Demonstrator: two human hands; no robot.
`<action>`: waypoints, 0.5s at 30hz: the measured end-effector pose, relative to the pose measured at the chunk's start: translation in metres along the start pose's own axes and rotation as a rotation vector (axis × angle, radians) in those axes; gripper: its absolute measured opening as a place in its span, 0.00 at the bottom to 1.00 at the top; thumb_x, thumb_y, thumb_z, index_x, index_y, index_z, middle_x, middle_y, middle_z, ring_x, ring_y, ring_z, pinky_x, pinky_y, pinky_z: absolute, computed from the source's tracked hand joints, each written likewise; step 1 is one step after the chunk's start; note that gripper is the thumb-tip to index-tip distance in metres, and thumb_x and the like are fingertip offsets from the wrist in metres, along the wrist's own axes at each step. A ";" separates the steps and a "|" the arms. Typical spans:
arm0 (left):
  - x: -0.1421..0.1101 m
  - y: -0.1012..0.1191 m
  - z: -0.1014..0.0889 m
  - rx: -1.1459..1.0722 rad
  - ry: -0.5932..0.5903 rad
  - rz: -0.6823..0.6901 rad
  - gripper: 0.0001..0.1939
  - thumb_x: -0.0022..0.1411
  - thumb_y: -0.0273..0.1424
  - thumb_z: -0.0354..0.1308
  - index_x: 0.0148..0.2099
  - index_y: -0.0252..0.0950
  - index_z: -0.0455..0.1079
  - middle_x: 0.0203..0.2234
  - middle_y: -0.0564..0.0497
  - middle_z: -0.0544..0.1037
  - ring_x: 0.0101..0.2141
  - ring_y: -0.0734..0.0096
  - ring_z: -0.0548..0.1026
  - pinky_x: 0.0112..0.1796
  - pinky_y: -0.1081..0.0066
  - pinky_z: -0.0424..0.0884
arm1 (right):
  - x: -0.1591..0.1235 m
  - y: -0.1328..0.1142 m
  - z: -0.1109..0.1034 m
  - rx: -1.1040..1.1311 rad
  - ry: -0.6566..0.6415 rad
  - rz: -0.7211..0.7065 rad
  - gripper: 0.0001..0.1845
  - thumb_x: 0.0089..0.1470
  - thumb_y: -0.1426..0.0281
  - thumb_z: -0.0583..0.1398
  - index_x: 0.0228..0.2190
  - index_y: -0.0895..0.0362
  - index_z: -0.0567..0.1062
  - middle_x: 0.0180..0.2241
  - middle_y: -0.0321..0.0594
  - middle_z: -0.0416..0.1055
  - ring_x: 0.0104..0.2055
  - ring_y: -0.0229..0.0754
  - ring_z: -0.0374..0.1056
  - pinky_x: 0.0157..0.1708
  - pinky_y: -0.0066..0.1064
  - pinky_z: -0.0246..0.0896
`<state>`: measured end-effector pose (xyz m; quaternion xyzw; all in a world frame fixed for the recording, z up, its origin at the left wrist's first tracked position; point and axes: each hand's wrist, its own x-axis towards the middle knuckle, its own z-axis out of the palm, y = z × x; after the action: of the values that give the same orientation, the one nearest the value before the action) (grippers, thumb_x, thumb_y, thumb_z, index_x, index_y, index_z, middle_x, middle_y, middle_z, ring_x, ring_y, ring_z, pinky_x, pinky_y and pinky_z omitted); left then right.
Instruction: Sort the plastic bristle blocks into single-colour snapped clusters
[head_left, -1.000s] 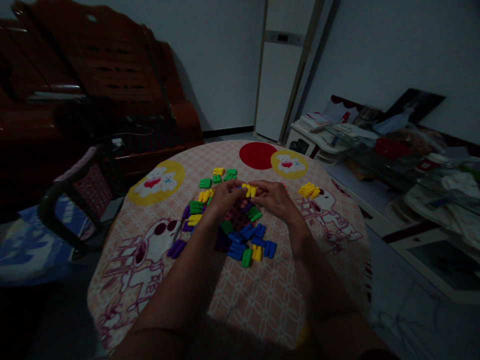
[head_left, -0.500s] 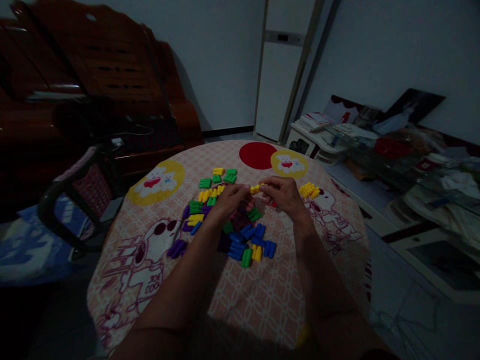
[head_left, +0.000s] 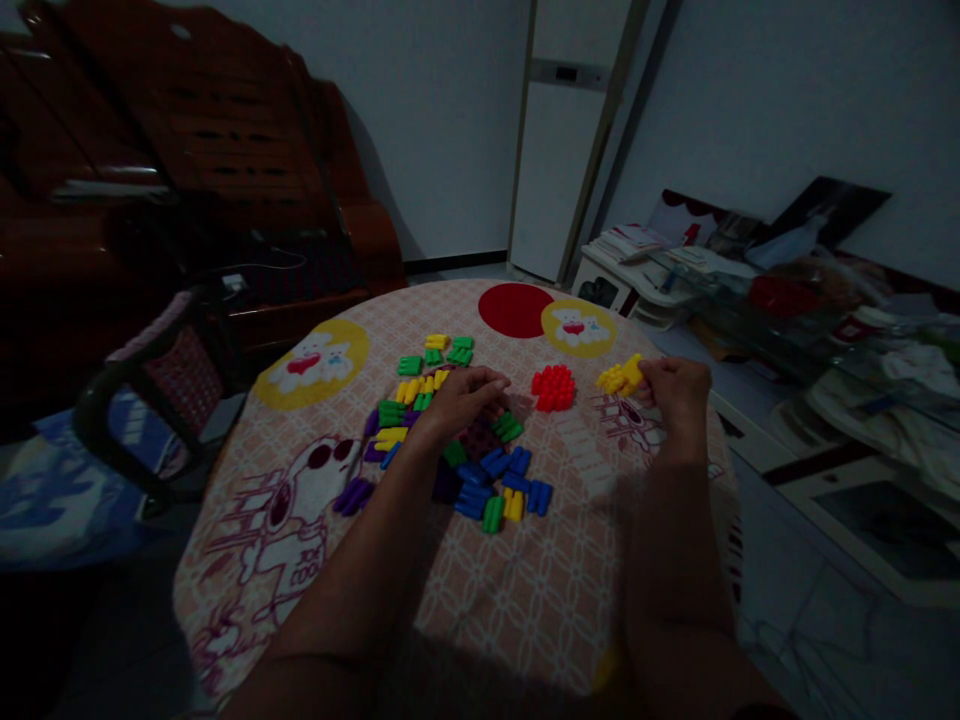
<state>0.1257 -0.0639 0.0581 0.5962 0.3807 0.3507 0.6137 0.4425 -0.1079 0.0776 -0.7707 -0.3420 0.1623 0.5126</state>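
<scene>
My right hand (head_left: 681,392) pinches a yellow building block (head_left: 634,372) at the right side of the round table. That block is right beside a yellow block cluster (head_left: 612,380) on the tablecloth; whether the two touch I cannot tell. My left hand (head_left: 465,402) hovers over the loose pile, fingers loosely extended and apart, with nothing visible in them. Between the hands lies a red block cluster (head_left: 553,388). Around and below my left hand are blue blocks (head_left: 474,498), green blocks (head_left: 493,515), yellow blocks (head_left: 409,392) and purple blocks (head_left: 352,496). My left hand and forearm hide part of the pile.
A patterned cloth (head_left: 540,600) covers the round table. To the left are a chair (head_left: 176,390) and a wooden sofa (head_left: 247,150). On the right stands a low cabinet (head_left: 795,430) heaped with papers and bags. A tall white unit (head_left: 559,170) is at the back.
My right hand has carried the yellow block rightward, away from my left hand, to the yellow cluster. The red cluster has come into full view. My left hand has stayed near the pile.
</scene>
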 end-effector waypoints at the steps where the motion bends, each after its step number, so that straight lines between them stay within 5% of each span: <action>1: 0.000 0.000 0.000 0.002 0.000 0.002 0.23 0.51 0.47 0.68 0.39 0.33 0.73 0.27 0.50 0.79 0.26 0.71 0.76 0.29 0.71 0.73 | 0.004 0.006 -0.005 -0.064 0.042 0.028 0.07 0.49 0.68 0.64 0.25 0.60 0.77 0.15 0.37 0.69 0.16 0.39 0.66 0.16 0.29 0.62; 7: -0.002 0.001 0.001 0.016 -0.021 -0.003 0.23 0.50 0.47 0.68 0.38 0.33 0.73 0.27 0.50 0.79 0.25 0.71 0.76 0.29 0.71 0.73 | 0.014 0.031 -0.006 -0.550 -0.048 0.044 0.13 0.55 0.65 0.63 0.23 0.60 0.79 0.15 0.44 0.69 0.21 0.46 0.71 0.29 0.38 0.70; 12: -0.002 0.003 0.000 0.003 -0.024 -0.007 0.24 0.49 0.48 0.69 0.37 0.33 0.73 0.26 0.50 0.80 0.25 0.71 0.76 0.29 0.70 0.73 | 0.016 0.035 0.006 -0.485 -0.160 0.177 0.10 0.55 0.67 0.62 0.31 0.61 0.81 0.18 0.47 0.72 0.24 0.51 0.73 0.30 0.41 0.72; 15: -0.003 0.003 -0.001 0.008 -0.031 0.001 0.24 0.49 0.49 0.69 0.38 0.33 0.73 0.27 0.50 0.80 0.26 0.71 0.76 0.29 0.70 0.73 | 0.019 0.039 0.005 -0.463 -0.133 0.079 0.11 0.54 0.67 0.62 0.31 0.62 0.81 0.16 0.45 0.71 0.23 0.50 0.73 0.27 0.40 0.72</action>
<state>0.1238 -0.0656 0.0617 0.6043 0.3722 0.3401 0.6170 0.4669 -0.1004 0.0422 -0.8682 -0.3725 0.1498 0.2917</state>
